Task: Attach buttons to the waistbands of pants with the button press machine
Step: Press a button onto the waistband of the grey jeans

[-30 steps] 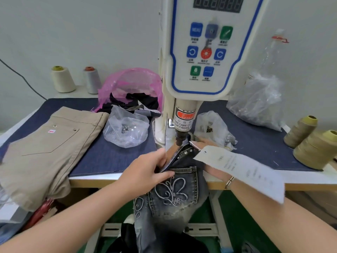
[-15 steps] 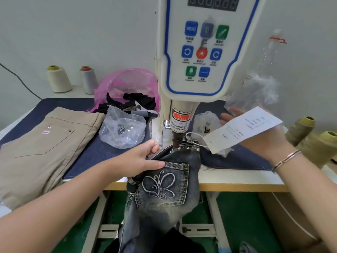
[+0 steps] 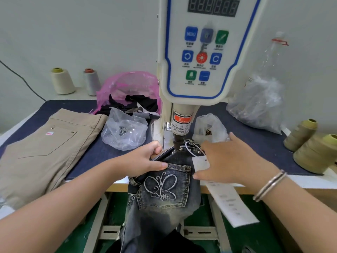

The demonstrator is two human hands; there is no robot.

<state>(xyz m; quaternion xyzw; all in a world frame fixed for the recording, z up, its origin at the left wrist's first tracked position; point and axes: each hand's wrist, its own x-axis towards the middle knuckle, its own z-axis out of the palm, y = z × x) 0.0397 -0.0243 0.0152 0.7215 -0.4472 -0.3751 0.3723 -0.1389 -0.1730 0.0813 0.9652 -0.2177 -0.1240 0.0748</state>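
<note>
Dark washed jeans [image 3: 164, 201] with a butterfly-stitched back pocket hang over the table's front edge, their studded waistband lying under the punch of the button press machine [image 3: 198, 57]. My left hand [image 3: 142, 161] grips the waistband just left of the punch, thumb on the pocket's top. My right hand [image 3: 231, 161] lies with spread fingers to the right of the punch, over the jeans' white paper tag [image 3: 228, 201], which trails down over the table edge. A clear bag of metal buttons [image 3: 124, 130] sits left of the machine, another small bag [image 3: 209, 126] to its right.
Folded beige pants [image 3: 42, 148] lie on the left of the denim-covered table [image 3: 255, 139]. A pink bag [image 3: 127, 88] with dark cloth sits behind. Thread cones stand at the back left [image 3: 62, 81] and at the right edge [image 3: 313, 154]. A crumpled clear bag [image 3: 259, 101] sits back right.
My right hand came down from holding the tag up at the right and now lies over it beside the punch. My left hand stays on the waistband.
</note>
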